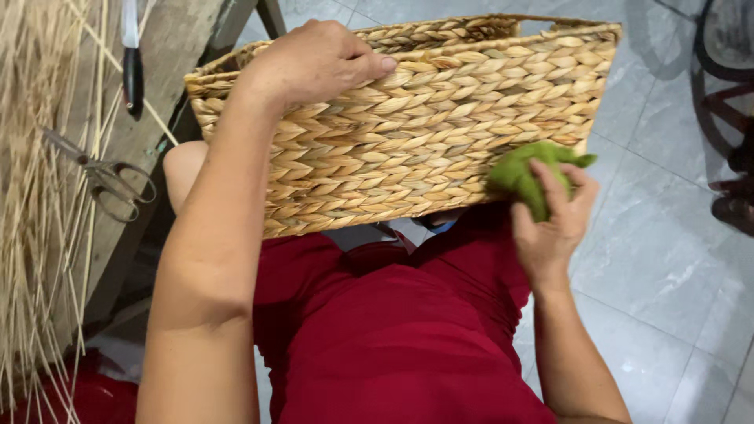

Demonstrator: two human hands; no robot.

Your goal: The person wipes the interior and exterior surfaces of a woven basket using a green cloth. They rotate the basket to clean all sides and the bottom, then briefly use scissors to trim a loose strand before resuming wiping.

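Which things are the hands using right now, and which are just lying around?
In use:
- woven basket, gripped at its rim by the left hand
- green cloth, pressed to the basket's side by the right hand

Lying about:
- scissors on the wooden bench
- knife
- straw stalks

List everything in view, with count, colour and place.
basket: one, tan woven, on the lap, tipped on its side
cloth: one, green, against the basket's lower right
scissors: one pair, grey metal, on the wooden bench at left
knife: one, dark handle, top left on the bench
straw stalks: many, pale yellow, far left
floor: grey tiles, right
left hand: gripping the basket's top rim
right hand: holding the cloth
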